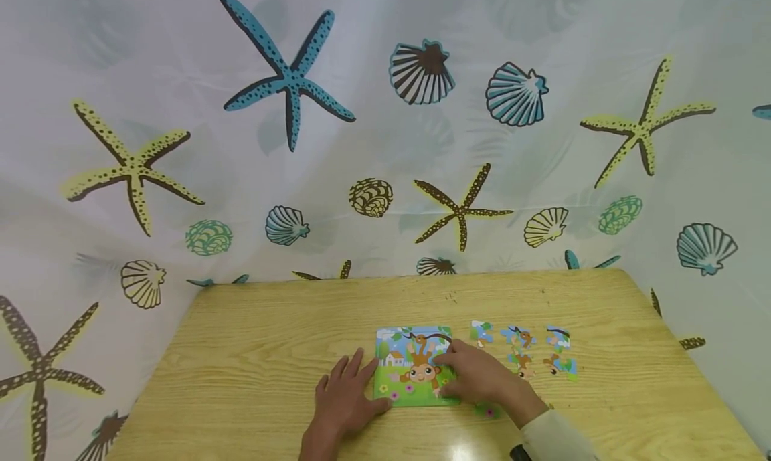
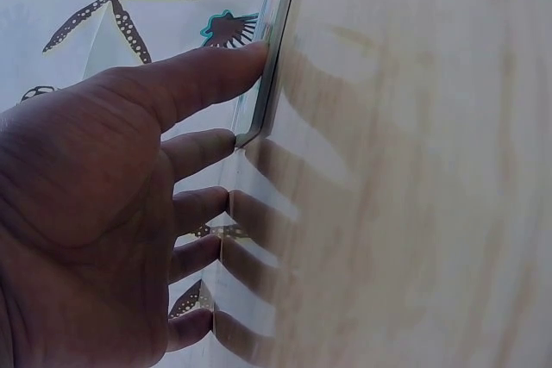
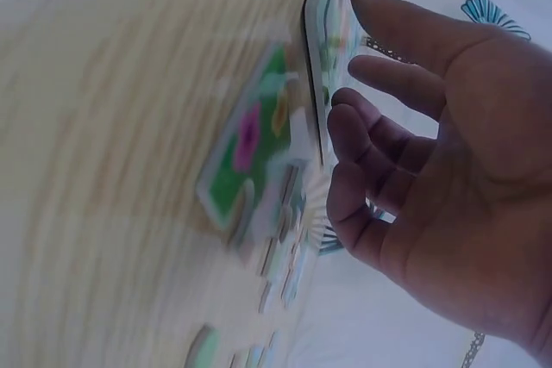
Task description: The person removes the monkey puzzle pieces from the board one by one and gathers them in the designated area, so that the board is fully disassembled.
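A square picture puzzle board [image 1: 402, 391], showing a hanging monkey, a small house and flowers, lies flat on the table. My left hand [image 1: 346, 395] is at its left side, thumb along the near left corner. In the left wrist view the thumb and forefinger touch the board's edge [image 2: 259, 96], while the other fingers are spread with their tips on the table. My right hand [image 1: 482, 375] reaches over the board's right part. Its thumb and forefinger are at the board's edge [image 3: 316, 66] in the right wrist view, the remaining fingers loosely bent with nothing in them.
Several loose puzzle pieces [image 1: 558, 338] with monkey and branch parts lie on the wooden table [image 1: 271, 340] right of the board. A green piece with a pink flower [image 3: 250, 140] lies under the right hand. A patterned curtain [image 1: 373, 140] encloses the table's back and sides.
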Action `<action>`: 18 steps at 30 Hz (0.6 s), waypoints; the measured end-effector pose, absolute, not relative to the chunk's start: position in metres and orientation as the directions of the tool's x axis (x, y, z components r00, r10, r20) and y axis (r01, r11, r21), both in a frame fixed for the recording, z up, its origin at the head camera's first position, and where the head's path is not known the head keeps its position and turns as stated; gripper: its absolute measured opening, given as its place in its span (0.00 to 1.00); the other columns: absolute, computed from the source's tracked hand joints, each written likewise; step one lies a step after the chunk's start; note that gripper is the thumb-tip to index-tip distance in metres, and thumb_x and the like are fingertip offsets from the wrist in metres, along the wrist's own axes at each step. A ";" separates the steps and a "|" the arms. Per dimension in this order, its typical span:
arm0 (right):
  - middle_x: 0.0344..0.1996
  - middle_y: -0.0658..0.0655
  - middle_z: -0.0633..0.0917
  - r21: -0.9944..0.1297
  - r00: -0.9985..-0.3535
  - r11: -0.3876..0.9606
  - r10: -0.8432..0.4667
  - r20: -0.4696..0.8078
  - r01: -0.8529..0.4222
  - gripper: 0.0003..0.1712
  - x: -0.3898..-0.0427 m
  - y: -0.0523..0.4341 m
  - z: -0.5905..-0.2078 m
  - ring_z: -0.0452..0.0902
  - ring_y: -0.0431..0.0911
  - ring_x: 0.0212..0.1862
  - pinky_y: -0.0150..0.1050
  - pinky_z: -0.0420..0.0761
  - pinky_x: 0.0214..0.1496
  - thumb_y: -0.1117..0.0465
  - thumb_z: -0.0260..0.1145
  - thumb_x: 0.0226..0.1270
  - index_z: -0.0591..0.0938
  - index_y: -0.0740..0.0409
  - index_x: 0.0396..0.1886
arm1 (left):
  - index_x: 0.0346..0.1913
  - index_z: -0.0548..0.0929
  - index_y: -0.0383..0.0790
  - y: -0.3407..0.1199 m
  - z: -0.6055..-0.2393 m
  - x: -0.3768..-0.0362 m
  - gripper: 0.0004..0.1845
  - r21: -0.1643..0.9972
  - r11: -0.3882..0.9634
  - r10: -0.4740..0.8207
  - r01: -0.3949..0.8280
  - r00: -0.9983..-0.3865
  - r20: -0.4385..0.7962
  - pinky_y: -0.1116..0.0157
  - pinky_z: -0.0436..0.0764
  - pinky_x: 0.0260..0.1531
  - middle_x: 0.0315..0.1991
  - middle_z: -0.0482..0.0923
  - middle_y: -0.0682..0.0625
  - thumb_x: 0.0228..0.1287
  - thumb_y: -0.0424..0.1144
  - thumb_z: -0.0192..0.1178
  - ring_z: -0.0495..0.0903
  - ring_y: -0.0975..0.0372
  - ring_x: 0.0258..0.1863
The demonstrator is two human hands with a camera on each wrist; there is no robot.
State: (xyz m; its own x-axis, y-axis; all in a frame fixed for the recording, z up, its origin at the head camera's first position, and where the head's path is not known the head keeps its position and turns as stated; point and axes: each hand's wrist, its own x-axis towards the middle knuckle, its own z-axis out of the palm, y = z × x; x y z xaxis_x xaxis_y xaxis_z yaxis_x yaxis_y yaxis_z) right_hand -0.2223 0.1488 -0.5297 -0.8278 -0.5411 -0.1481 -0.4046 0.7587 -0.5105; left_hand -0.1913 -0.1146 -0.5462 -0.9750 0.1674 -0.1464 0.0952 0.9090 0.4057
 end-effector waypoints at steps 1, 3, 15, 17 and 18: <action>0.41 0.49 0.72 -0.509 -0.829 0.764 -0.536 -0.160 -0.396 0.32 -0.223 0.147 -0.530 0.64 0.39 0.32 0.34 0.65 0.32 0.49 0.72 0.58 0.78 0.53 0.62 | 0.69 0.70 0.51 -0.115 -0.547 -0.191 0.41 0.405 0.910 0.167 0.095 -0.975 -0.146 0.33 0.57 0.64 0.75 0.58 0.45 0.53 0.61 0.67 0.56 0.44 0.73; 0.41 0.49 0.72 -0.511 -0.831 0.771 -0.527 -0.178 -0.380 0.33 -0.223 0.144 -0.531 0.65 0.39 0.33 0.34 0.66 0.32 0.49 0.73 0.57 0.78 0.52 0.62 | 0.69 0.70 0.51 -0.114 -0.547 -0.191 0.41 0.400 0.911 0.165 0.094 -0.976 -0.145 0.33 0.57 0.65 0.75 0.58 0.45 0.53 0.62 0.67 0.56 0.44 0.73; 0.45 0.53 0.75 -0.563 -0.839 0.753 -0.513 -0.180 -0.340 0.25 -0.225 0.142 -0.536 0.75 0.46 0.47 0.44 0.79 0.50 0.52 0.77 0.52 0.80 0.55 0.48 | 0.69 0.70 0.51 -0.114 -0.547 -0.192 0.41 0.424 0.902 0.160 0.081 -0.975 -0.153 0.33 0.55 0.65 0.75 0.57 0.45 0.53 0.61 0.67 0.56 0.43 0.73; 0.44 0.52 0.74 -0.582 -0.840 0.746 -0.510 -0.185 -0.325 0.26 -0.226 0.141 -0.536 0.74 0.46 0.47 0.44 0.79 0.50 0.53 0.78 0.51 0.78 0.55 0.47 | 0.69 0.70 0.52 -0.114 -0.547 -0.192 0.41 0.430 0.899 0.161 0.079 -0.974 -0.157 0.33 0.55 0.65 0.75 0.57 0.45 0.53 0.61 0.67 0.55 0.43 0.73; 0.44 0.52 0.75 -0.593 -0.840 0.739 -0.510 -0.186 -0.318 0.26 -0.227 0.141 -0.536 0.74 0.46 0.46 0.44 0.78 0.49 0.54 0.79 0.50 0.78 0.55 0.46 | 0.69 0.70 0.52 -0.114 -0.547 -0.192 0.41 0.431 0.899 0.162 0.079 -0.974 -0.158 0.32 0.55 0.65 0.75 0.57 0.45 0.53 0.61 0.67 0.55 0.43 0.73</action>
